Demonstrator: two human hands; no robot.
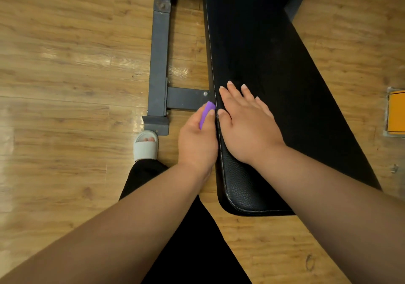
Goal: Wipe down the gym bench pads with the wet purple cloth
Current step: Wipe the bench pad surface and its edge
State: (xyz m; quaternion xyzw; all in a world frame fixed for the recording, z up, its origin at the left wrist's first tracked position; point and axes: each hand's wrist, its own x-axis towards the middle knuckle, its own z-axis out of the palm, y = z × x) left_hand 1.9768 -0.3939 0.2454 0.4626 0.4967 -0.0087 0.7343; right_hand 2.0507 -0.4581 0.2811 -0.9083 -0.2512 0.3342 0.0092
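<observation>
A long black padded bench (274, 64) runs from the bottom centre up to the top of the view. My left hand (197, 141) grips a folded purple cloth (206, 113) against the left side edge of the pad near its front end; only a strip of cloth shows past my fingers. Flat on top of the pad beside it lies my right hand (247, 125), fingers straight and spread.
The bench's dark metal frame (158, 64) lies on the wooden floor left of the pad, with a crossbar (186, 98) under my left hand. My foot in a white slipper (145, 145) stands by the frame's end. An orange panel (396, 113) sits at the right edge.
</observation>
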